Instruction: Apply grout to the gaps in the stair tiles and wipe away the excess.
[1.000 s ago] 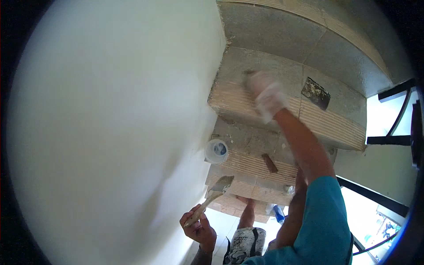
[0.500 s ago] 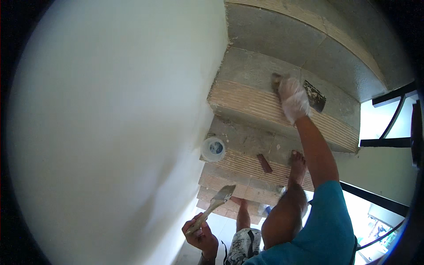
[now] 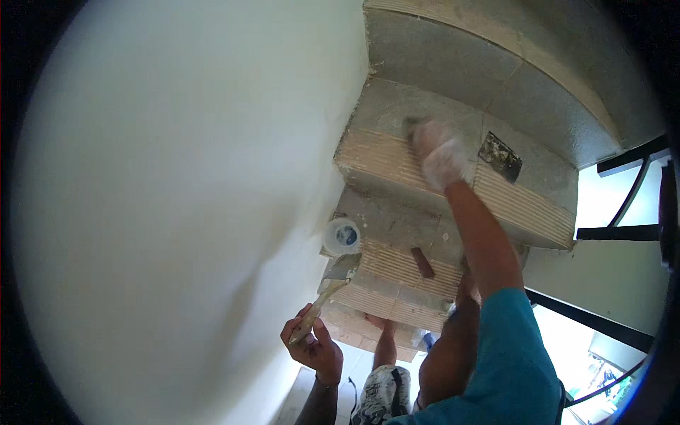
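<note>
My left hand (image 3: 317, 343), bare, is closed around the handle of a paintbrush (image 3: 338, 278), its pale head pointing up and right in front of the lower steps. My right hand (image 3: 440, 152), in a thin clear plastic glove, reaches to the stair step above and presses on its ribbed front strip (image 3: 372, 147). Motion blurs this hand; a small dark piece (image 3: 413, 126) shows at its fingertips, its kind unclear. Right of this hand, a dark rectangular sheet (image 3: 501, 156) with pale specks lies on the same step.
A translucent plastic tub (image 3: 342, 235) with liquid stands one step lower, against the white wall (image 3: 177, 177). A reddish-brown strip (image 3: 423, 262) lies near my leg. Black metal railing (image 3: 618, 231) runs along the right side of the stairs.
My right hand has slid left along the step, away from the dark sheet. My left hand has risen slightly and moved left with the paintbrush, whose head is now just below the tub.
</note>
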`<state>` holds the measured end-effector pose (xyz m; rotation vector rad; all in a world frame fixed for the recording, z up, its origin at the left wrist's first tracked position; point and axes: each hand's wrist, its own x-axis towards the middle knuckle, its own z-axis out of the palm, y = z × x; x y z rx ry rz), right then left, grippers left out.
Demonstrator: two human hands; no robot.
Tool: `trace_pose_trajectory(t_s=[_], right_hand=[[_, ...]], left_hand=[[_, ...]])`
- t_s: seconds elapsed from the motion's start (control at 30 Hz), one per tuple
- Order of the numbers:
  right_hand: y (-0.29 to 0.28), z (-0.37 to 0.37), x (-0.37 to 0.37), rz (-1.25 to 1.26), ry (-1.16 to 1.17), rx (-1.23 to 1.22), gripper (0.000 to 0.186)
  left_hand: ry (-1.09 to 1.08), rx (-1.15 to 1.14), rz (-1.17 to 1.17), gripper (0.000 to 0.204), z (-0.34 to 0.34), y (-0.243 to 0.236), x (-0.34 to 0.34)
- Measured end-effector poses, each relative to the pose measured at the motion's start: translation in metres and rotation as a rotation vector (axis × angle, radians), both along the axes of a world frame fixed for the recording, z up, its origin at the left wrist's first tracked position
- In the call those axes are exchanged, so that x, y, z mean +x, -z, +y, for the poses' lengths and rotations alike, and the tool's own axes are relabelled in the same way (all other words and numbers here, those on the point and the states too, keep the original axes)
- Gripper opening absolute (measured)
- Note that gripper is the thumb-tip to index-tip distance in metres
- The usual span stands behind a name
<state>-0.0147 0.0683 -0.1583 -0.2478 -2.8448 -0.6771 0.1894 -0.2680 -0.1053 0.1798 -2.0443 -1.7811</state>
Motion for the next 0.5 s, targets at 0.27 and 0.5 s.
trace_pose_trajectory(t_s=[0.27,0.5], right_hand=[[-0.012,0.006,0.009,-0.094,0.221,-0.134,0.018],[0.014,-0.053,0.062,0.15,-0.299,-0.255,0.03]], left_hand=[[0.03,-0.081,-0.001,0.027,-0.009,0.017,0.01],[0.083,-0.171,0.027,0.036,0.001,0.06,-0.01]])
